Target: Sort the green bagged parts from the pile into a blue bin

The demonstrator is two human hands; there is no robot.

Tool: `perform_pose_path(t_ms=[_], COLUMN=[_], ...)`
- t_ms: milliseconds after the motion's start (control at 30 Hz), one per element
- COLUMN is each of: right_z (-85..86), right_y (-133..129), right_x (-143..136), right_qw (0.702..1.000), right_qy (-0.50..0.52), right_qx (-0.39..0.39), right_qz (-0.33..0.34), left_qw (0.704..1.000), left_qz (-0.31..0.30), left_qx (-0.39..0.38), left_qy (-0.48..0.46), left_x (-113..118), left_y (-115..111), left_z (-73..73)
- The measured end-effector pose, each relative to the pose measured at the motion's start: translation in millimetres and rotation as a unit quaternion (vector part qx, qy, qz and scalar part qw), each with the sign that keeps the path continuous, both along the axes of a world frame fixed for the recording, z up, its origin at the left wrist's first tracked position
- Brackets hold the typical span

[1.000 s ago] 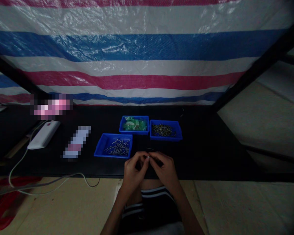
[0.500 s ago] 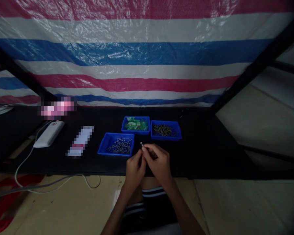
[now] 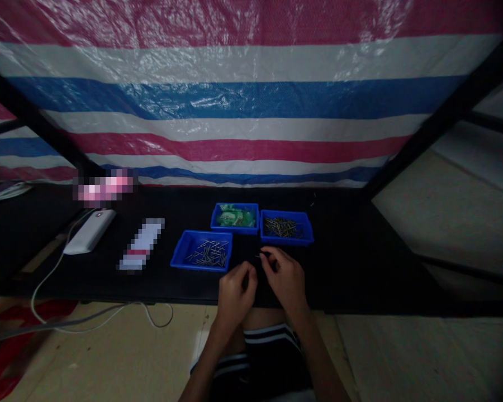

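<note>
One thin metal pin at our right hand's nearly pinched fingertips — can't tell if we're gripping it. Our left hand's loosely curled, contents hidden. Three blue trays farther off — two with metal pins, one with green stuff.
</note>
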State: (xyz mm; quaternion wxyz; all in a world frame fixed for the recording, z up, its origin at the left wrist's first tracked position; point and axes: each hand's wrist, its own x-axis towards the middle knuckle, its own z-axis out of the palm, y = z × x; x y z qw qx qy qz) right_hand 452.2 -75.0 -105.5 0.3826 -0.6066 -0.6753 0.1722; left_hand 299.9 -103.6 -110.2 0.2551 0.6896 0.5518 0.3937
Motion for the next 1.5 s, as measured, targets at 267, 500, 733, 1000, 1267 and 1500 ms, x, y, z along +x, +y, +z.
perform_pose_path(t_ms=[267, 500, 733, 1000, 1267, 1500], right_z=[-0.4, -6.6, -3.9, -5.3, -3.5, -2.6], right_y=[1.4, -5.2, -16.1, -19.5, -18.7, -20.1], right_x=[9.1, 7.6, 7.2, 10.4, 10.9, 12.1], right_qw=[0.994, 0.985, 0.976, 0.969, 0.969, 0.968], right_qy=[-0.076, 0.136, 0.179, 0.213, 0.216, 0.219], right_qx=[-0.068, -0.048, -0.018, 0.023, 0.02, 0.035], right_qz=[0.049, 0.095, 0.122, 0.125, 0.117, 0.114], left_qw=[1.0, 0.999, 0.996, 0.992, 0.988, 0.989], left_qz=[0.005, 0.04, -0.003, -0.007, -0.015, -0.029], left_qx=[-0.009, -0.026, 0.044, 0.058, 0.112, 0.097], left_qy=[-0.001, -0.009, -0.074, -0.109, -0.102, -0.104], left_x=[2.1, 5.4, 0.6, -0.5, -0.5, 0.3], left_y=[0.2, 5.1, 2.9, 5.0, 2.0, 2.2], left_z=[-3.5, -7.4, -2.0, 2.5, 1.9, 1.0])
